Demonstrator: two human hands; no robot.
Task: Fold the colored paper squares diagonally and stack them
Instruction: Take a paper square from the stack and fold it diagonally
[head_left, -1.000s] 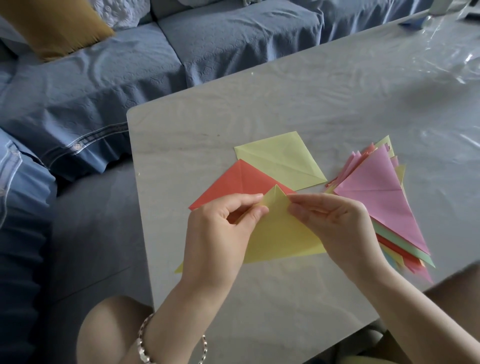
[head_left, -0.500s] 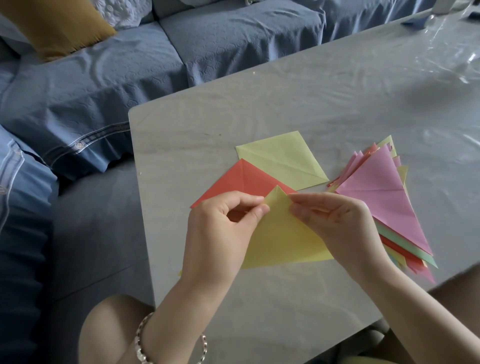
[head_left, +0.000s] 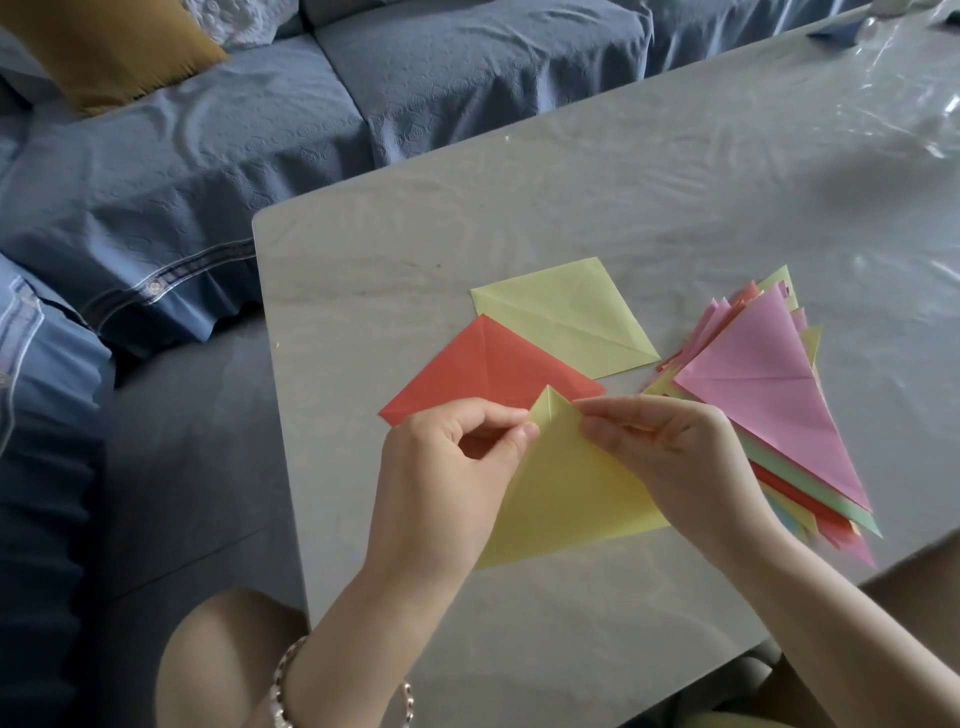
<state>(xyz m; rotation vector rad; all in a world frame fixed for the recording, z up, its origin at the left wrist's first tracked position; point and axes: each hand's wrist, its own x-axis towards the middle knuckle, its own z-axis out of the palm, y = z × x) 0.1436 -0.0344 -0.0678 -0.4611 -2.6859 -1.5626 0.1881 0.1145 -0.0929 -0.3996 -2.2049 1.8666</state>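
A yellow paper (head_left: 566, 493) folded over into a triangle is held above the table's near part, its two corners meeting at the top. My left hand (head_left: 441, 478) pinches that tip from the left and my right hand (head_left: 670, 457) pinches it from the right. Behind the hands a red sheet (head_left: 483, 371) with fold creases lies flat, and a pale yellow square (head_left: 566, 317) with a diagonal crease lies beyond it. At the right is a stack of folded triangles (head_left: 769, 395), a pink one on top.
The grey table (head_left: 571, 197) has its left edge and rounded corner close to the papers. A blue sofa (head_left: 260, 130) with a mustard cushion (head_left: 104, 47) runs along the far and left side. Clear plastic film (head_left: 904, 78) lies at the table's far right.
The held yellow triangle has shifted slightly right and toward me; both hands keep pinching its tip. The other papers have not moved.
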